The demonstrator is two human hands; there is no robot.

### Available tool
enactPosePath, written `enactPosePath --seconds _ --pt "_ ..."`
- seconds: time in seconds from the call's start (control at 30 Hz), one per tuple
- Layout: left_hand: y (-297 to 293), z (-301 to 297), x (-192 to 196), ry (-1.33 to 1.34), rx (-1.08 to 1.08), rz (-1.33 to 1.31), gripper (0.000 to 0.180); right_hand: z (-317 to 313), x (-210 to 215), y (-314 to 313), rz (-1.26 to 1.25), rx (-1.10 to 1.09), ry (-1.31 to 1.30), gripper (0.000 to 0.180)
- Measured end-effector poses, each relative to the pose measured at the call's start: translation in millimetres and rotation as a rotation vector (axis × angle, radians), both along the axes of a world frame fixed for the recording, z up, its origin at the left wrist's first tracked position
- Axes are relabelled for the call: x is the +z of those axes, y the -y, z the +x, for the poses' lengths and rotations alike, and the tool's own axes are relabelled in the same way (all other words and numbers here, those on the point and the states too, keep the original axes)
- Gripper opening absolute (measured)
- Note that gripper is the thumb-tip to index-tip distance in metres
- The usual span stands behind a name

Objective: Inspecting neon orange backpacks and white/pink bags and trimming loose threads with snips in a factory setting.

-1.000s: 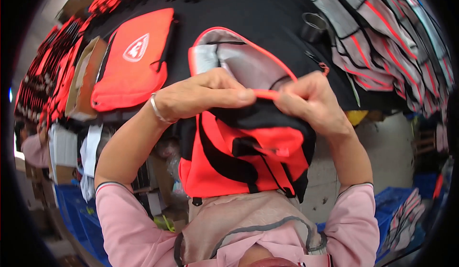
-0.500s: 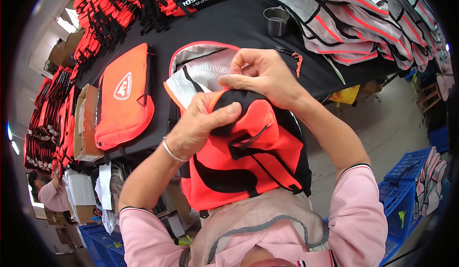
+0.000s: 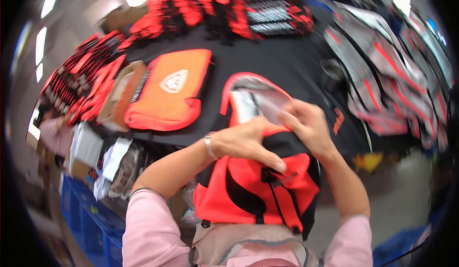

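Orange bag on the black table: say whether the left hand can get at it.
Probably yes: nothing covers the orange bag, but the left hand would first have to leave the red backpack.

The left hand (image 3: 246,140) no longer pinches the orange-red and black fabric backpack (image 3: 263,193) with its thumb on the black cloth panel (image 3: 289,145); the thumb now stretches forward and down over the backpack's front, close to a short black strap piece (image 3: 271,175). The right hand (image 3: 308,126), which a half-second ago reached over the opening beyond the left thumb, has drawn back to the right of the left fingers. The panel, bunched between the hands then, now spreads flatter below the right fingers.
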State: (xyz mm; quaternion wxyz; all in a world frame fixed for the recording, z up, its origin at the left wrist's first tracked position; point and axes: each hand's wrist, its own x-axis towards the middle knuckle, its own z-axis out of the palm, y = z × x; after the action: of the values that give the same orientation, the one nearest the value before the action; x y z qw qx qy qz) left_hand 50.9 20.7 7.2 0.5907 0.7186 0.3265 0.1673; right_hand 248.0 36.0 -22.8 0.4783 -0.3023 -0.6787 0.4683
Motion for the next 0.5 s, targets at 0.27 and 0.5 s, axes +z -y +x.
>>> enactPosePath --seconds 0.27,0.5 --pt "-84 -89 -48 0.088 0.124 1.041 0.016 10 32 51 0.129 -0.042 -0.235 0.022" --pt "-89 -130 -43 0.18 0.515 0.568 0.014 47 29 22 0.277 -0.304 -0.16 0.027"
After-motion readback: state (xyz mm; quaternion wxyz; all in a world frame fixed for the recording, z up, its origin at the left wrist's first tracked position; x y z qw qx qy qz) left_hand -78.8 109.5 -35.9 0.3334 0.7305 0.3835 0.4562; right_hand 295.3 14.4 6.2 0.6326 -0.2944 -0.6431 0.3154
